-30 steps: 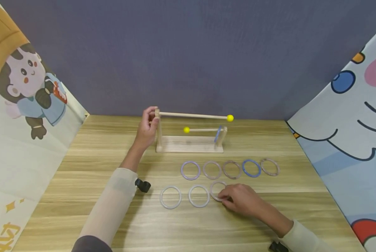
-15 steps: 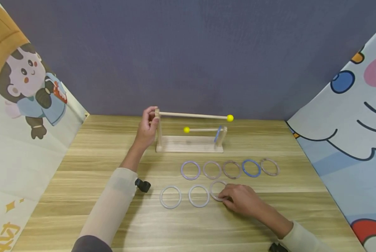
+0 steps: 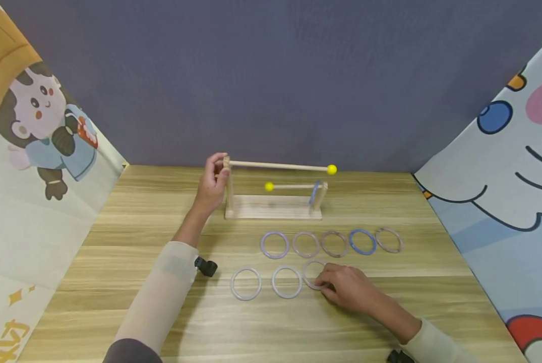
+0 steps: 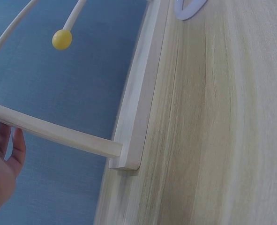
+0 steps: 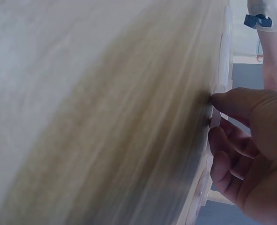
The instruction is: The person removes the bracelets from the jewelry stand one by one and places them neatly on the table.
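Observation:
My left hand (image 3: pixel 213 184) grips the tall left post of a wooden stand (image 3: pixel 273 207) near its top. Two pegs with yellow ball ends run across the stand, one above the other; a blue bangle (image 3: pixel 313 193) hangs on the lower peg, against the short right post. In the left wrist view, fingers (image 4: pixel 18 147) touch the post from behind. My right hand (image 3: pixel 349 287) pinches the near right side of a pale pinkish bangle (image 3: pixel 304 279) that lies on the table, thumb and fingertips partly covering it. Two whitish bangles lie to its left, the nearer one (image 3: pixel 286 297) close beside it.
Behind lies a row of several bangles: lilac (image 3: pixel 274 258), pale pink (image 3: pixel 305 257), brownish (image 3: pixel 334 256), blue (image 3: pixel 362 254) and mottled (image 3: pixel 389 252). A dark grey wall (image 3: pixel 271 80) rises behind the wooden table (image 3: pixel 234 333); printed cartoon panels stand left and right.

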Available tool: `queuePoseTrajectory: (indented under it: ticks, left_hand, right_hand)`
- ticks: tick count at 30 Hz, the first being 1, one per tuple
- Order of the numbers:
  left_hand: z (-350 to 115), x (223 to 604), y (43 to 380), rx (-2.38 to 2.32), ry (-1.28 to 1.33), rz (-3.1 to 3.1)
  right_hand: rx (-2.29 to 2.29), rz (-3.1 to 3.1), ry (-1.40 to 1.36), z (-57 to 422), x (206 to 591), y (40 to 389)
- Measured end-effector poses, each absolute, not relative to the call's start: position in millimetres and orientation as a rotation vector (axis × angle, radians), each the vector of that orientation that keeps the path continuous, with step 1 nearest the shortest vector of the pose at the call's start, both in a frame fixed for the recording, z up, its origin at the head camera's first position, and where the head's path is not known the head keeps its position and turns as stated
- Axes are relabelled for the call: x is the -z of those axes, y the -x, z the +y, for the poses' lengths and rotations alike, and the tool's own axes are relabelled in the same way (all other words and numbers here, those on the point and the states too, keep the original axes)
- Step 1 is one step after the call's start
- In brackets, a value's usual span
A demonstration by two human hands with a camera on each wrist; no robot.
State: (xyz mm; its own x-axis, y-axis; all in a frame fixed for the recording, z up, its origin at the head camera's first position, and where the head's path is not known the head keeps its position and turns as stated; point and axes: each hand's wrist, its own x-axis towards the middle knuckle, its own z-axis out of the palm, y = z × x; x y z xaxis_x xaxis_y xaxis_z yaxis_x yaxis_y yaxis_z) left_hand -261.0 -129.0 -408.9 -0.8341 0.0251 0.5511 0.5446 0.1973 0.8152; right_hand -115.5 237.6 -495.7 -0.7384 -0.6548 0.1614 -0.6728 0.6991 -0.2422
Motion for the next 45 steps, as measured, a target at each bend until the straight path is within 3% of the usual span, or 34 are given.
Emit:
queuePoseTrajectory:
  ticks: [16, 25, 45]
  left_hand:
    - [-130, 410, 264, 1.673, 0.535, -2.066]
    - [-129, 409, 264, 1.682, 0.536, -2.087]
    - [-130, 410, 263, 1.687, 0.508, -2.095]
  right_hand:
    - [-0.459, -2.859, -1.093, 236, 494, 119]
    - [-0.610, -2.852, -0.974, 235, 481, 139]
    - [-1.165, -2.647, -0.332, 224, 460, 204]
